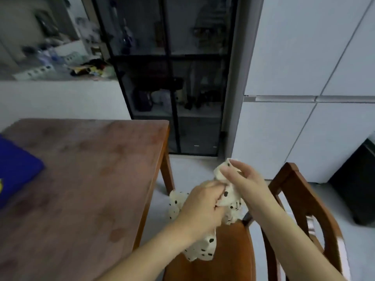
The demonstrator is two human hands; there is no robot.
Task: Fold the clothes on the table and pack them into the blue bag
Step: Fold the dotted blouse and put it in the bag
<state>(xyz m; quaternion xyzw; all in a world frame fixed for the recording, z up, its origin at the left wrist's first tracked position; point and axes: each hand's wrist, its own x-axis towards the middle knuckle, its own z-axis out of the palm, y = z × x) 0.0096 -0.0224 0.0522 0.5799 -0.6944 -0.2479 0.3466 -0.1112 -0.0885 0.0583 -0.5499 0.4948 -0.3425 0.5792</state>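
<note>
Cloth (204,248) in left grip (200,207), right grip (243,179)

The table (81,179) fills the lower left, and the bag (18,169) lies on it at the left border, partly cut off. Just right of the table stands a chair (233,250), its backrest on the far side from the table. Over the seat both hands hold the garment (227,195). The left hand (203,205) is lower and nearer the table, the right hand (243,179) higher and further right. The cloth hangs below them, perhaps touching the seat. Behind the table stands a shelved cabinet (172,78), with a counter (50,78) to its left and cupboard doors (304,57) to its right.
</note>
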